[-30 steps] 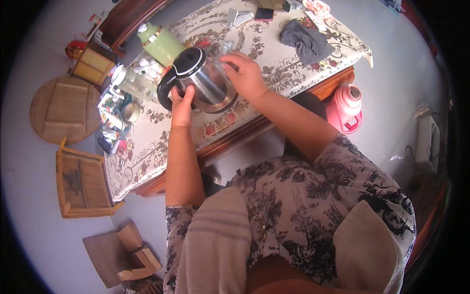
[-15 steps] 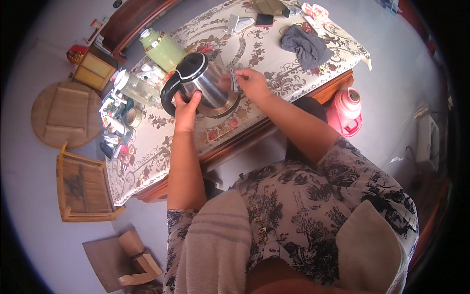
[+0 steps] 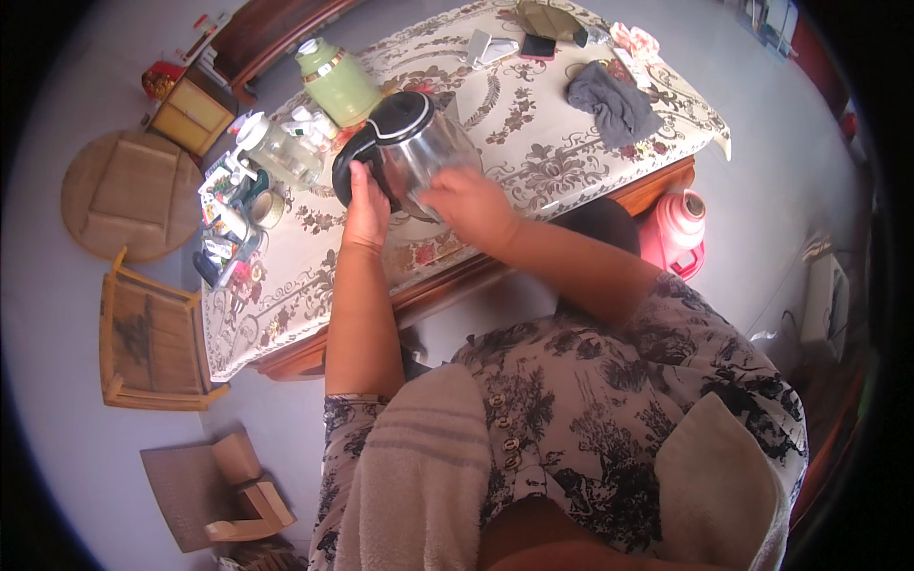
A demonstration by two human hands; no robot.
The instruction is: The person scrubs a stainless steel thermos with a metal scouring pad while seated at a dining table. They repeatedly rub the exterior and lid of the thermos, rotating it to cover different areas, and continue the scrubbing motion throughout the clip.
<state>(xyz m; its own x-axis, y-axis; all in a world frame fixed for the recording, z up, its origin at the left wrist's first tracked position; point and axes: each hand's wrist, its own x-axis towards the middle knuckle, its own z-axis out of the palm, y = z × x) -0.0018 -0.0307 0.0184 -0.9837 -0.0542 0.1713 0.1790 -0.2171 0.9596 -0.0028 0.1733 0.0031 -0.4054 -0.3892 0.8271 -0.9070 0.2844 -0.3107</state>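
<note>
Observed close to 12 o'clock in the view: steel electric kettle [image 3: 425, 148] with black lid [image 3: 400, 114] and black handle [image 3: 348, 176], above the near side of the counter [image 3: 660, 185]. Cannot tell whether resting on it or held clear, with base partly hidden.

Noted left grip [image 3: 367, 217] closed on the kettle at its handle side, thumb up against the handle, fingers partly hidden. Noted right grip [image 3: 468, 204] curled in front of the lower steel body, blurred; cannot tell whether closed on anything.

Taking kettle as clock centre, 12 at top of view: recorded green vacuum flask [image 3: 345, 92] at 10, just beside; clear pitcher [image 3: 286, 157] at 9, near small white bottles [image 3: 310, 124]. Logged white stand [image 3: 490, 48] at 1, dark phone [image 3: 538, 48] at 2, bunched charcoal cloth [image 3: 614, 107] near 3. Found all on a floral tablecloth [image 3: 535, 133].

Farther out, saw pink vacuum flask [image 3: 674, 233] on the floor between 3 and 4, wooden chair [image 3: 152, 338] near 8, round wooden panel [image 3: 133, 195] near 9. At 6, saw pale striped towel [image 3: 428, 476] over a patterned shirt [image 3: 562, 419].
</note>
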